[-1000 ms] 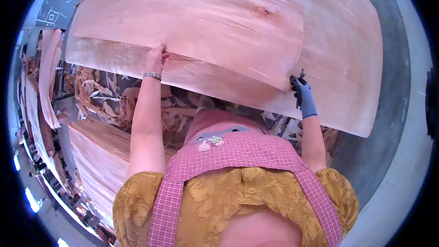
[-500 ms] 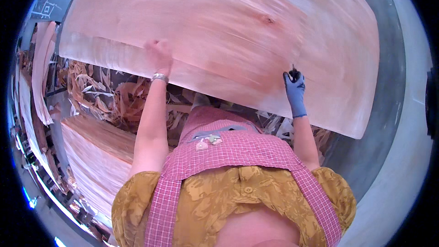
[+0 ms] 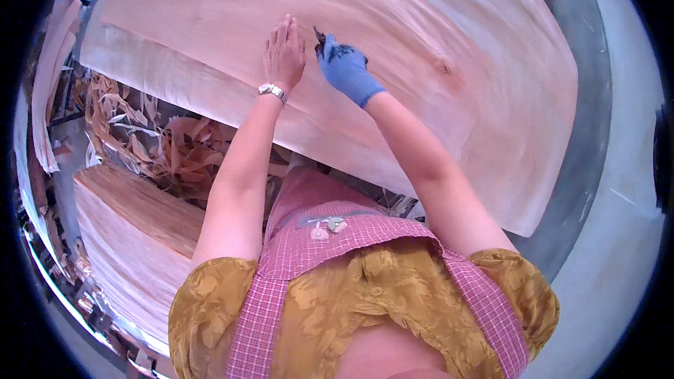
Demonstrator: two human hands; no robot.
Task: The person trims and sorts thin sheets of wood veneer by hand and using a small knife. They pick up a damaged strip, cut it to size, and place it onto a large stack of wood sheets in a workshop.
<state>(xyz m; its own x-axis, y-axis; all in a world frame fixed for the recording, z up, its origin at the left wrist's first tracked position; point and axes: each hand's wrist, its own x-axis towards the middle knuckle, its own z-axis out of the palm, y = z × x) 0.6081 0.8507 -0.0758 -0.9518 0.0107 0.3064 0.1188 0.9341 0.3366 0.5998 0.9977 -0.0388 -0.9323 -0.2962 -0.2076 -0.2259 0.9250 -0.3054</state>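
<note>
Head view: veneer sheet [image 3: 393,49] lies ahead, spanning 10 to 2 o'clock, long axis left-right, both hands on it. Left hand [image 3: 284,52] flat, fingers together, pressing sheet. Right hand [image 3: 344,67], blue glove, pinching small dark tool [image 3: 319,36] just beside left. Sheet pale pink, thin, wavy grain, knot [image 3: 444,67] at 3 o'clock from the hands.

Thin wood veneer sheet [image 3: 393,49], matt, grained; blue rubbery glove [image 3: 345,69]; metal wristwatch [image 3: 271,90].

Pale pink-tan veneer sheet [image 3: 393,35] with wavy grain; blue glove on the right hand [image 3: 345,67]; pink checked apron [image 3: 365,235]; mustard patterned blouse [image 3: 393,302].
</note>
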